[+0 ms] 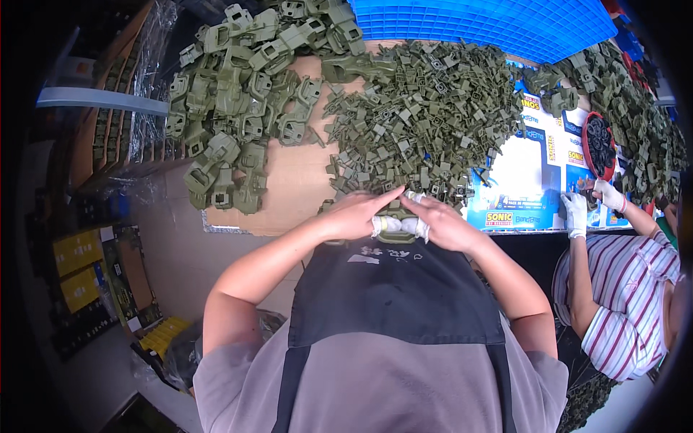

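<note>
Fisheye on the head looks steeply down past the apron (393, 292)

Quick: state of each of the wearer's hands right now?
Left hand: closed, holding a green plastic part.
Right hand: closed, holding the same part from the right.

Cardboard-topped table (292, 189) holds lg green pcs (222, 148) at L, sm green pcs (433, 115) ctr, blue crate (476, 18) prob. at back.

The place looks like a factory workshop: heaps of small olive-green plastic parts (433, 119) and larger moulded pieces (242, 94) (many much alike) cover a cardboard-topped worktable (297, 191) near a blue crate (476, 20). The wearer has a dark apron (397, 296); a co-worker (621, 296) wears white gloves (575, 215).
</note>
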The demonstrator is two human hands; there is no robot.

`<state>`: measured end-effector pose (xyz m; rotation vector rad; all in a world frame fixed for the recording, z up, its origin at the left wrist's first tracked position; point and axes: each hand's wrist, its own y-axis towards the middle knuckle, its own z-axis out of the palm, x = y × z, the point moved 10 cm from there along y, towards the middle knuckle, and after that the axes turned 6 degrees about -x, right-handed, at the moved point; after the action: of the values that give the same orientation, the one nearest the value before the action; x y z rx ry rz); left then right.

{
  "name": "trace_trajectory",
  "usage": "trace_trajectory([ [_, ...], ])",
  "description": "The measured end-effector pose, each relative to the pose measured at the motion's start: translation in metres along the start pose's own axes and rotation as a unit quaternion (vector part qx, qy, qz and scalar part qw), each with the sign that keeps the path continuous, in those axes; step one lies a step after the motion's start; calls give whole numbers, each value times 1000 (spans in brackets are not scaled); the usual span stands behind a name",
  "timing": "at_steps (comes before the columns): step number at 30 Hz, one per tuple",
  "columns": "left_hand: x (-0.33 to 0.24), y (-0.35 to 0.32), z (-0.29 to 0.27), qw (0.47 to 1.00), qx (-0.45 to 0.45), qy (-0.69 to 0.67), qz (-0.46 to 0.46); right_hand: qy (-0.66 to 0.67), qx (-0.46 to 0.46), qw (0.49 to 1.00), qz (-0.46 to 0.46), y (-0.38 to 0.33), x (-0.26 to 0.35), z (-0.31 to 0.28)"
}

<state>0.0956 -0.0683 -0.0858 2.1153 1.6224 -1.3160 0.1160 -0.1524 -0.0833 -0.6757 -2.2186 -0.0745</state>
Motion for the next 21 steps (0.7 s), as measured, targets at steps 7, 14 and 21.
trace_trajectory([
  [7,9,-4,5,1000,1,-1,-9,-55,-74,996,-19,0,16,-13],
  [14,13,2,7,1000,-16,0,-9,47,-6,998,31,-1,-4,8],
  [21,9,-2,2,998,5,-19,-61,54,-25,997,58,-7,-6,13],
])
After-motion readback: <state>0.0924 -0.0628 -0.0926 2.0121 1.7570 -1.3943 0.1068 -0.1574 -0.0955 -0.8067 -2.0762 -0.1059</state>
